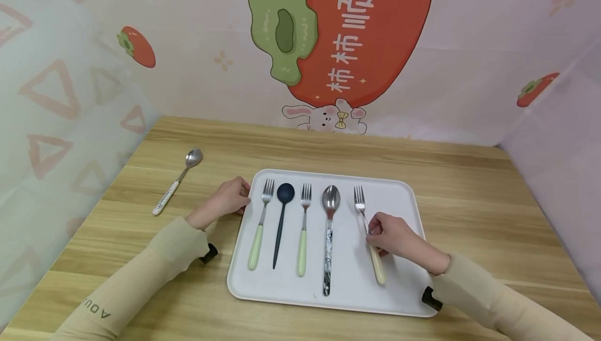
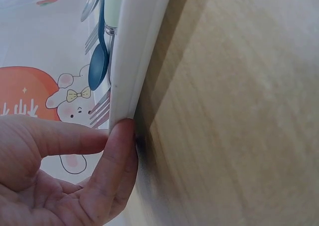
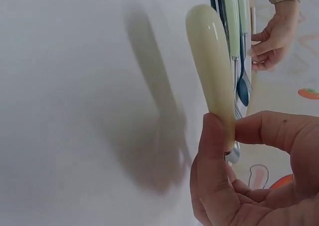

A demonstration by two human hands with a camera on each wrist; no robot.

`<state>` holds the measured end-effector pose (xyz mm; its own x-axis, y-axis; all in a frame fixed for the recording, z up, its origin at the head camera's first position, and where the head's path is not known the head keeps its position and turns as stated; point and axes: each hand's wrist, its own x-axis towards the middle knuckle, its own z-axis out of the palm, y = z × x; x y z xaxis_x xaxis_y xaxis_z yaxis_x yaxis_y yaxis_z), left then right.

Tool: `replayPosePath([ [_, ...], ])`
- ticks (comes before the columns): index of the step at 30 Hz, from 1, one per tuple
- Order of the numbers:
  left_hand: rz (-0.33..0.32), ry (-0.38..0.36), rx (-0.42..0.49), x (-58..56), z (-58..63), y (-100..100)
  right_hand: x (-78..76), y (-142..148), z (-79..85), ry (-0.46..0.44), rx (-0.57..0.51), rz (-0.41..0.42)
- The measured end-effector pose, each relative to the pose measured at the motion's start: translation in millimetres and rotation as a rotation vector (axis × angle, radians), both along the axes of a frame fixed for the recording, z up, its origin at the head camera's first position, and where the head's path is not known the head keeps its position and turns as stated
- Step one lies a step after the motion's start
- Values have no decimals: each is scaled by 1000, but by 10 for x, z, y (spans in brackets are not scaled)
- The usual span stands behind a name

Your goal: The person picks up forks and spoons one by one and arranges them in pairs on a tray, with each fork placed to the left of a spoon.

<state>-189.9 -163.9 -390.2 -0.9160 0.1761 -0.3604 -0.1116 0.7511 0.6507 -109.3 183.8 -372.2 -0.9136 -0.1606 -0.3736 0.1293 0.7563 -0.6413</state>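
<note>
A white tray (image 1: 281,295) lies on the wooden table, and its left rim is pinched between the thumb and fingers of my left hand (image 1: 230,196). My right hand (image 1: 396,234) pinches a fork (image 1: 377,265) by its cream handle, near the metal neck, over the tray's right half. In the right wrist view the cream handle (image 3: 209,61) casts a shadow on the tray. Left of that fork, side by side, lie a large spoon (image 1: 328,236) with a marbled handle, a green-handled fork (image 1: 302,247), a dark blue spoon (image 1: 281,221) and another green-handled fork (image 1: 257,242).
A metal spoon (image 1: 171,192) with a white printed handle lies on the table (image 1: 469,216), left of the tray. Patterned sheets cover the back wall (image 1: 197,90) and both sides.
</note>
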Motion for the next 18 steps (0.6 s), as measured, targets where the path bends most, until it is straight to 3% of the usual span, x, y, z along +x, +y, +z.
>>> replayPosePath([
  [9,-10,18,2,-13,-32,-13,-40,-79,-63,-34,-71,-67],
  [18,-13,9,-12,6,12,2,-28,-142,-139,-64,-132,-113],
])
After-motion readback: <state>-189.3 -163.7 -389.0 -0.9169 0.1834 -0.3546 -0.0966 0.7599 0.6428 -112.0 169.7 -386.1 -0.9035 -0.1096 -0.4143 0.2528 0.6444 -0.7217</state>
